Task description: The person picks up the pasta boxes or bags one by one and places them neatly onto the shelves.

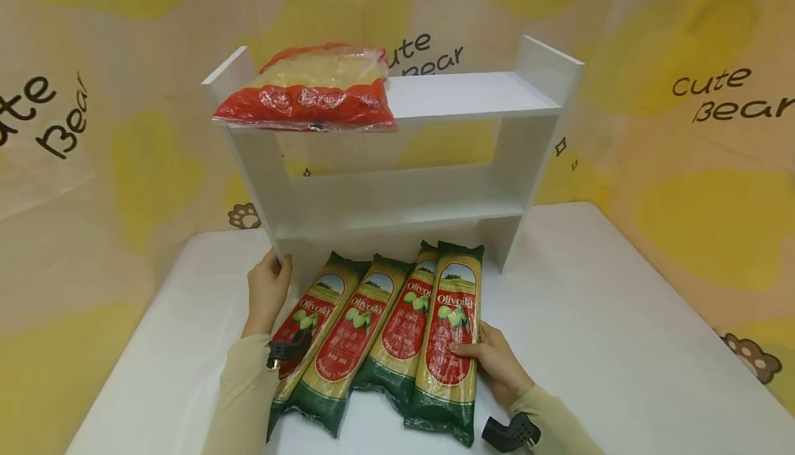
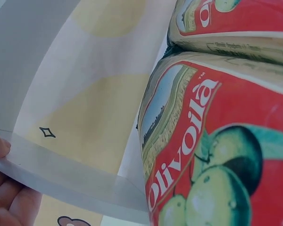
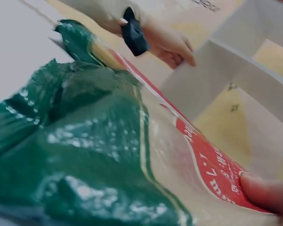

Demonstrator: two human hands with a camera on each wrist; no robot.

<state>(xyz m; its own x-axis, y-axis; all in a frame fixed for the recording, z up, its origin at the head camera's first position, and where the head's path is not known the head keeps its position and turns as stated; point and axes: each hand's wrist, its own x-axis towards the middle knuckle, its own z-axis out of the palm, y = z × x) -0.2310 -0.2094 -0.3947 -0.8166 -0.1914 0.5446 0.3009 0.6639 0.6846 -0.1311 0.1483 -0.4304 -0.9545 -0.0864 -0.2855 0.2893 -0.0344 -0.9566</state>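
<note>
My left hand (image 1: 268,289) pinches the lower front edge of the white shelf's left side panel (image 1: 257,179), thumb on one face and fingers on the other in the left wrist view. With my right hand (image 1: 499,365) I grip the rightmost spaghetti packet (image 1: 452,331) by its right edge, thumb lying over the red label. That green, gold and red packet overlaps its neighbour (image 1: 406,324). More spaghetti packets (image 1: 350,334) lean side by side to the left, the leftmost partly covered by my left wrist. Their top ends point toward the shelf's bottom opening.
A red and clear bag of yellowish pasta (image 1: 317,89) lies on the left of the shelf's top board (image 1: 466,94), its front edge overhanging. A lower board (image 1: 404,206) spans the middle. The unit stands on a white table (image 1: 596,317) before a patterned cloth backdrop (image 1: 702,186).
</note>
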